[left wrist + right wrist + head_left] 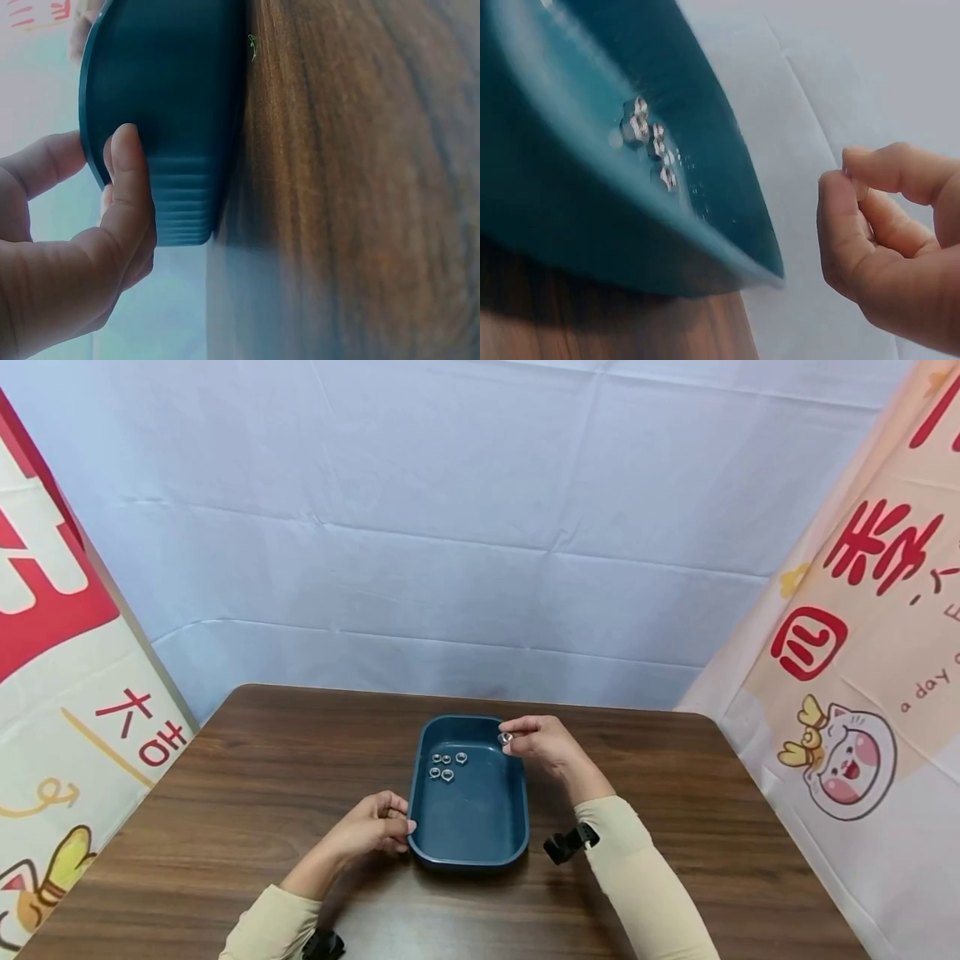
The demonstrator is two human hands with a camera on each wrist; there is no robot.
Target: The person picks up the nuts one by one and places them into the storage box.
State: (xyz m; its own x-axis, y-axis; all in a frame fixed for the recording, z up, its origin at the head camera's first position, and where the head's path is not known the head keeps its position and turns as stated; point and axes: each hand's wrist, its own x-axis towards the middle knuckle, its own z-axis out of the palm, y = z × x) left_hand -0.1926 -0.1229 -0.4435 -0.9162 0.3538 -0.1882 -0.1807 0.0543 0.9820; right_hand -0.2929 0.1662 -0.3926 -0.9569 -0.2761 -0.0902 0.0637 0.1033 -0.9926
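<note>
A dark teal rectangular tray (472, 858) stands on the table with several metal hex nuts (447, 775) in its far left part. At the tray's left edge my left hand (375, 827) pinches the rim; the left wrist view shows the thumb at the rim and fingers (129, 176) against the outer wall. Over the far right corner of the tray, my right hand (543, 745) pinches one more hex nut (506, 738) between thumb and fingertips. That nut is mostly hidden by the fingers (840, 217) in the right wrist view, where the hand is apart from the tray.
Brown wood-grain table (247, 777) under the tray, with rounded far corners. A pale cloth (450, 568) hangs behind it, and printed cloths (847, 693) hang at both sides. Dark wrist devices (572, 842) sit over both sleeves.
</note>
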